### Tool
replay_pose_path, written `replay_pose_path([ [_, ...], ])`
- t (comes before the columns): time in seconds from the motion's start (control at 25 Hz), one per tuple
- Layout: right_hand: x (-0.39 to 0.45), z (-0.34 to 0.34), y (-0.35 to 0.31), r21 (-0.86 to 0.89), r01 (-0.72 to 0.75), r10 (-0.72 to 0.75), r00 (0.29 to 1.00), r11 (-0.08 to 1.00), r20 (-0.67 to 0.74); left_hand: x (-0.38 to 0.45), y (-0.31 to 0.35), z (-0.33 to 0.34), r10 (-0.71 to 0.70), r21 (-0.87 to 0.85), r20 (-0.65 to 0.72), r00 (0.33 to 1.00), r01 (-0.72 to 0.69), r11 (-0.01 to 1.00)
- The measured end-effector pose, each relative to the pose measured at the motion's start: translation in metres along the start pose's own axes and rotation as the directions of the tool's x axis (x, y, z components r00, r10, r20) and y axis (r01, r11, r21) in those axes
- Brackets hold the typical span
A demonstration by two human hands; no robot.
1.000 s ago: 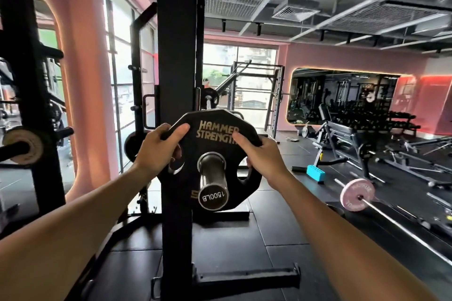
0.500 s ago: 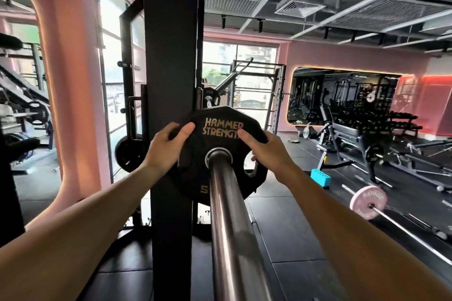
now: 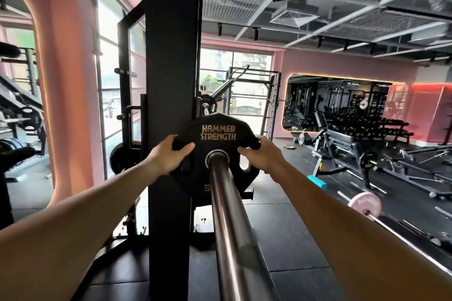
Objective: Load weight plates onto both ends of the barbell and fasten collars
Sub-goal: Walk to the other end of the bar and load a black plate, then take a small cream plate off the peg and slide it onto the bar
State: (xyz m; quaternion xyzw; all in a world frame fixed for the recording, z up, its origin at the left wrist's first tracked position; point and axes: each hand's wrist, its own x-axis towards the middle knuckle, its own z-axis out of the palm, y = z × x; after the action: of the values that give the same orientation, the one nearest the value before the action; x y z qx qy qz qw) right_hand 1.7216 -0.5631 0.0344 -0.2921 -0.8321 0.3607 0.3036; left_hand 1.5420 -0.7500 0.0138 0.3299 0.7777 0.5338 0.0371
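L fingers [image 3: 182, 148] curl over the upper-left rim of the black weight plate [image 3: 217, 140], thumb pressed flat on its front face, other digits wrapped behind & out of sight. R fingers [image 3: 245, 153] hook the upper-right rim the same way, thumb lying on the face just beside the centre hole. Both the left hand [image 3: 168, 156] and the right hand [image 3: 263, 156] are closed tight on the plate, one per side, arms stretched straight fwd from the bottom corners of the view.

The plate is upright, gold "HAMMER STRENGTH" lettering facing the camera, grip cut-outs showing near each hand. It's threaded on the barbell [image 3: 227, 215]: the steel sleeve passes through the centre hole & runs back toward the camera, leaving the frame at the bottom edge. The plate sits far along the sleeve, just R of the black rack post [image 3: 171, 80], whose edge it overlaps. Can't tell if the plate touches anything behind it.

Black rubber floor [image 3: 281, 227] below. On the floor toward the R edge lies a second bar w/ a pink plate [image 3: 364, 204]; a teal block [image 3: 317, 182] sits on the floor between that & the rack. Further back R, a wall mirror [image 3: 337, 102] above rows of dumbbells.
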Motion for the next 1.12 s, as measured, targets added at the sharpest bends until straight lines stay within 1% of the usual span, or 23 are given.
replay_pose_path([
  [0.08, -0.023, -0.016, -0.011, -0.012, -0.004, 0.004, 1.000, 1.000, 0.005, -0.021, 0.014, -0.016, 0.001, 0.077, 0.015, 1.000, -0.002, 0.997],
  [0.16, -0.052, -0.033, -0.024, -0.006, 0.050, -0.050, 0.998, 0.999, 0.023, -0.050, 0.030, -0.032, 0.007, 0.101, 0.004, 1.000, -0.007, 0.995],
  [0.28, -0.111, -0.049, -0.052, 0.032, 0.141, -0.143, 0.989, 0.989, 0.048, -0.112, 0.047, -0.062, 0.012, 0.123, 0.039, 0.999, -0.017, 0.992],
  [0.44, -0.182, -0.052, -0.092, 0.033, 0.282, -0.284, 0.951, 0.959, 0.123, -0.191, 0.059, -0.100, -0.001, 0.123, 0.041, 0.999, -0.004, 0.992],
  [0.6, -0.239, -0.040, -0.132, 0.026, 0.350, -0.348, 0.919, 0.936, 0.187, -0.251, 0.065, -0.141, -0.026, 0.150, -0.006, 1.000, 0.026, 0.988],
  [0.72, -0.272, -0.018, -0.153, 0.044, 0.383, -0.383, 0.898, 0.923, 0.218, -0.281, 0.060, -0.172, -0.041, 0.145, -0.015, 0.999, 0.043, 0.989],
  [0.84, -0.289, 0.013, -0.166, 0.053, 0.372, -0.372, 0.890, 0.927, 0.264, -0.299, 0.041, -0.205, -0.062, 0.167, -0.017, 0.998, 0.065, 0.984],
  [0.92, -0.299, 0.047, -0.180, 0.071, 0.349, -0.354, 0.890, 0.935, 0.287, -0.311, 0.021, -0.240, -0.067, 0.181, -0.029, 0.997, 0.071, 0.981],
  [1.04, -0.317, 0.114, -0.214, 0.079, 0.362, -0.365, 0.860, 0.929, 0.357, -0.335, -0.021, -0.307, -0.084, 0.202, -0.096, 0.992, 0.102, 0.974],
  [1.12, -0.330, 0.161, -0.234, 0.090, 0.351, -0.357, 0.844, 0.932, 0.401, -0.350, -0.052, -0.350, -0.098, 0.239, -0.101, 0.990, 0.120, 0.964],
])
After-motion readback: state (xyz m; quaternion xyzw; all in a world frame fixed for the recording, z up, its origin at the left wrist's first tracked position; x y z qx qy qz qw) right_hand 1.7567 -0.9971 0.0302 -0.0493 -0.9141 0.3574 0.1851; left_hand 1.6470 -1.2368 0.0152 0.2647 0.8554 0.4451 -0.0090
